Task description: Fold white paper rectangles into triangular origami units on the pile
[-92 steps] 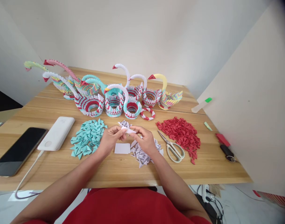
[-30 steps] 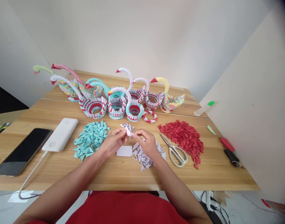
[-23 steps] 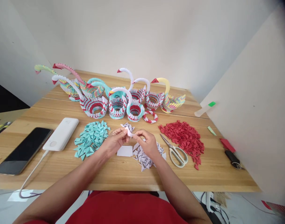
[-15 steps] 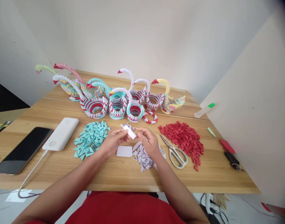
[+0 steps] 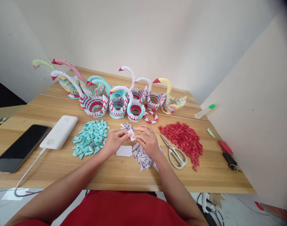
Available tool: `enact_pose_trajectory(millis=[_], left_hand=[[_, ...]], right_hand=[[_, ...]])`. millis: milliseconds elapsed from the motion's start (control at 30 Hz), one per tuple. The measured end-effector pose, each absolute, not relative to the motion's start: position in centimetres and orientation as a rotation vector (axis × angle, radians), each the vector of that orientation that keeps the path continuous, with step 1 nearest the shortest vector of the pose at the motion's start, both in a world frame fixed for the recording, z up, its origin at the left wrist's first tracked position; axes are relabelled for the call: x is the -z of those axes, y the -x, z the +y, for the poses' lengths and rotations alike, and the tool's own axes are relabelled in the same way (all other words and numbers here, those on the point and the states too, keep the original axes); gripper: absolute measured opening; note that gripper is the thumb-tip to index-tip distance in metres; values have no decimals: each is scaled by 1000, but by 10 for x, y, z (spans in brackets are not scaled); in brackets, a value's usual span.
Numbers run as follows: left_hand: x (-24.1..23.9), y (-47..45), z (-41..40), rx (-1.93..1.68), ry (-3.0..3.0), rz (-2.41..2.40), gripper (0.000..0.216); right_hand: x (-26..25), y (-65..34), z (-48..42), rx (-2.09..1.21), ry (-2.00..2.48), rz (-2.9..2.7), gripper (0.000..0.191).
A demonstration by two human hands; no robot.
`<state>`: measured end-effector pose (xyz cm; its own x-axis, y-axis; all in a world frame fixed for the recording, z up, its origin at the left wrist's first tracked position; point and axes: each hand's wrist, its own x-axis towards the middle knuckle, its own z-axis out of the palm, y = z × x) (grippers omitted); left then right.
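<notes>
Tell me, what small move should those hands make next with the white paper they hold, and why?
Probably press the fold flat between the fingertips. The left hand and right hand both pinch a small white paper slip above the table, and it looks only partly folded, not yet a neat triangle like those in the white pile under the right hand.

Single head-worn view, looking forward and down across the bench (image 5: 204,175) from its near edge; close range; wall (image 5: 143,37) rises beyond the bench's far edge.
</notes>
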<state>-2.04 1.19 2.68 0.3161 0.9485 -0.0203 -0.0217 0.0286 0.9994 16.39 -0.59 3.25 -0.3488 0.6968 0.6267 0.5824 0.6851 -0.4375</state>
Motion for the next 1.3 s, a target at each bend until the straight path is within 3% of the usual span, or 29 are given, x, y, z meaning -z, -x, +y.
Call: enact_pose_trajectory(millis=[367,600,867,1300], left_hand=[[-25,22,16,-879,-988,845,26],[-26,19,11,-937,-1323,977,11],[-29,19,8,-875,-1399,938,15],[-27,18,7,-855,-1353,802,22]], right_hand=[[-35,-163,-8,-65,968,-2131,17],[-30,-162,-7,-282,1043,-2006,9],[-33,-156,-11,-585,1112,-1778,11],[-30,-157,-12,-643,1158,-1749,14]])
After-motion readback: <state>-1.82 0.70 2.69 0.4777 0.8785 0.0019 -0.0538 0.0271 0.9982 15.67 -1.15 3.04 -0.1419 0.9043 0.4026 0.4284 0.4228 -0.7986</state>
